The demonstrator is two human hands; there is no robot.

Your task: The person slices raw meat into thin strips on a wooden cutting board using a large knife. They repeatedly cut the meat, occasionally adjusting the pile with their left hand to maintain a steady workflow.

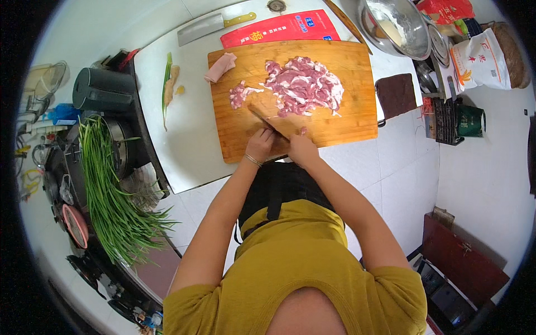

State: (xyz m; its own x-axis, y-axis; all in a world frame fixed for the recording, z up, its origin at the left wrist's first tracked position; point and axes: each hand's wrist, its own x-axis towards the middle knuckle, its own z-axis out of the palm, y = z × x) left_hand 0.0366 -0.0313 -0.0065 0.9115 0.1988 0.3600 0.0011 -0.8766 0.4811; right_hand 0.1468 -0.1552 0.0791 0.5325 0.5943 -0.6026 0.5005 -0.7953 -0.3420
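Observation:
On the wooden cutting board (357, 125), my right hand (303, 149) grips a knife (267, 121) near the board's front edge, its dark blade slanting to the far left. Close against the blade, my left hand (259, 145) has its fingers curled in; what they press on, if anything, is hidden. Beyond the knife lies a large heap of sliced raw meat (307, 86), red with white fat. Left of that heap is a smaller pile of meat pieces (240, 94). A pale pink slab (221, 67), perhaps skin or fat, rests at the board's far left corner.
Behind the board lie a cleaver (204, 29) and a red printed sheet (279, 30). Green onion (167, 84) and ginger (174, 74) are on the white table (187, 151). A steel bowl (365, 25) with white powder stands far right. Long green leaves (111, 195) heap up at left.

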